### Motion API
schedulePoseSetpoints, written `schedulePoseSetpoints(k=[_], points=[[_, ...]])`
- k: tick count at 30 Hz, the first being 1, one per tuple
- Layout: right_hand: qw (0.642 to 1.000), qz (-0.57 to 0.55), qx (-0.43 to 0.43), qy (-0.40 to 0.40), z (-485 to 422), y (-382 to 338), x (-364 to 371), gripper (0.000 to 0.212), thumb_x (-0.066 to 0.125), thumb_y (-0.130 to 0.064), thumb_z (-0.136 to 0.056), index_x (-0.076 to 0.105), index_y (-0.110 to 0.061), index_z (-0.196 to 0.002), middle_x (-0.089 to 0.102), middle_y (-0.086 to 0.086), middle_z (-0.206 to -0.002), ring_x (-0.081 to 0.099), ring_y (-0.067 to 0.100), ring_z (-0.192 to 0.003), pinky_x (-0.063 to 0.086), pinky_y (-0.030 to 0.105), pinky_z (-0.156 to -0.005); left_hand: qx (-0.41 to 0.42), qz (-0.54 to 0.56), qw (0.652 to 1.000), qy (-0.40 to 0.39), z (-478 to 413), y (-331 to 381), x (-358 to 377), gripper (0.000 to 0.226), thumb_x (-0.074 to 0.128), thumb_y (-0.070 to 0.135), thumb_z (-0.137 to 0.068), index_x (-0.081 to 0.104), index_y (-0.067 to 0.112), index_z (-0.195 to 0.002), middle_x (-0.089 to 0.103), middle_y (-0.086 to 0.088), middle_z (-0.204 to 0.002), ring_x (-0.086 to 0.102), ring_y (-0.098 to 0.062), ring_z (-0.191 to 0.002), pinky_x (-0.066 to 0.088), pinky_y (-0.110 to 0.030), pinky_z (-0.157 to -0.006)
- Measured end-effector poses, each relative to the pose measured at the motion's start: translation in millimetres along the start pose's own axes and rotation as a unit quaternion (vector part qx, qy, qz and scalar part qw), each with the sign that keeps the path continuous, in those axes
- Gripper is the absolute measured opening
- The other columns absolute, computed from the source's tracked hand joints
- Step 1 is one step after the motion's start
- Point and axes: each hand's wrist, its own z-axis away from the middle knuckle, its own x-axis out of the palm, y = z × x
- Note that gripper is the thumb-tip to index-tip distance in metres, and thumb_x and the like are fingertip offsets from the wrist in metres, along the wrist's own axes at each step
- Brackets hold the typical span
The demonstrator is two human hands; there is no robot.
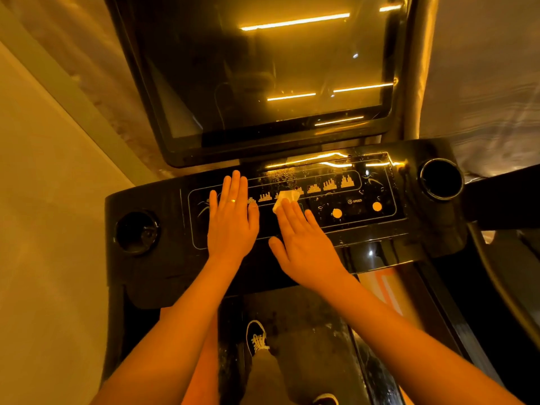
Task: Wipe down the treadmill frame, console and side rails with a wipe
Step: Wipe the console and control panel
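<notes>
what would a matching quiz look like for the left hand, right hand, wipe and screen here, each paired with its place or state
Column one:
1 left hand
2 right hand
3 wipe
4 screen

Column two:
a white, partly under straight fingertips
b flat on the console, wearing a ring
c dark and glossy, beyond the console
d straight fingers pressing the wipe down

Pairs: 1-b; 2-d; 3-a; 4-c
</notes>
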Motion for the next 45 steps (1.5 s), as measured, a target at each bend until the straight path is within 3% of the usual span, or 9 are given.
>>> schedulePoseSetpoints(k=[5,13,22,27,33,38,45], points=[[0.999,0.023,0.022,0.004,-17.3,-4.6,-2.5,0.075,0.007,-0.054,-0.099,0.002,-0.009,-0.159,-0.004,0.013,-0.166,-0.007,0.025,-0.153,-0.009,0.037,-0.121,-0.003,-0.006,1.0,-0.004,-0.3,1.0,-0.5,0.059,0.021,0.039,-0.106,0.016,0.016,-0.16,0.007,-0.002,-0.168,0.001,-0.017,-0.155,-0.003,-0.041,-0.124],[0.997,0.017,0.044,0.065,-91.5,13.6,-25.1,0.068,0.027,-0.045,-0.104,0.018,-0.002,-0.156,0.015,0.019,-0.164,0.009,0.031,-0.153,0.007,0.043,-0.125,0.001,-0.007,1.0,-0.001,0.5,1.4,-0.7,0.057,0.026,0.036,-0.107,0.018,0.015,-0.16,0.01,-0.004,-0.168,0.002,-0.018,-0.155,-0.001,-0.043,-0.124],[1.0,-0.004,0.02,0.021,4.4,6.9,10.2,0.07,0.02,-0.051,-0.104,0.003,-0.012,-0.159,-0.005,0.009,-0.166,-0.009,0.022,-0.153,-0.011,0.035,-0.12,-0.002,-0.008,1.0,-0.002,0.0,0.8,0.3,0.058,0.023,0.038,-0.107,0.016,0.016,-0.16,0.008,-0.002,-0.168,0.002,-0.017,-0.155,-0.001,-0.043,-0.125],[0.999,0.016,0.025,0.03,-26.6,9.4,1.0,0.07,0.015,-0.05,-0.104,0.001,-0.01,-0.159,-0.005,0.012,-0.166,-0.009,0.024,-0.153,-0.01,0.037,-0.121,-0.002,-0.011,1.0,-0.009,0.2,1.7,-0.7,0.058,0.02,0.038,-0.107,0.015,0.016,-0.16,0.007,-0.002,-0.168,0.001,-0.017,-0.155,0.0,-0.044,-0.125],[1.0,-0.009,0.019,-0.007,42.5,2.7,19.8,0.072,0.02,-0.054,-0.104,0.0,-0.013,-0.159,-0.011,0.007,-0.165,-0.015,0.021,-0.152,-0.011,0.037,-0.122,-0.004,-0.009,1.0,-0.004,0.7,3.0,-1.1,0.058,0.022,0.037,-0.107,0.017,0.015,-0.16,0.01,-0.004,-0.168,0.003,-0.018,-0.155,0.0,-0.043,-0.125],[0.999,0.002,0.029,-0.02,46.3,-1.3,17.2,0.074,0.018,-0.057,-0.103,0.0,-0.013,-0.159,-0.009,0.008,-0.165,-0.014,0.022,-0.152,-0.017,0.034,-0.118,-0.002,-0.003,1.0,-0.002,0.8,1.7,-0.4,0.057,0.024,0.036,-0.108,0.017,0.015,-0.16,0.01,-0.004,-0.168,0.004,-0.018,-0.155,0.002,-0.045,-0.125],[0.999,-0.004,0.034,-0.018,46.0,-4.6,18.6,0.074,0.016,-0.056,-0.102,0.006,-0.009,-0.159,-0.003,0.012,-0.165,-0.007,0.026,-0.153,-0.007,0.039,-0.122,-0.005,-0.008,1.0,-0.002,0.7,2.3,-0.5,0.057,0.024,0.037,-0.107,0.016,0.015,-0.16,0.01,-0.003,-0.168,0.003,-0.018,-0.155,-0.001,-0.043,-0.125]])
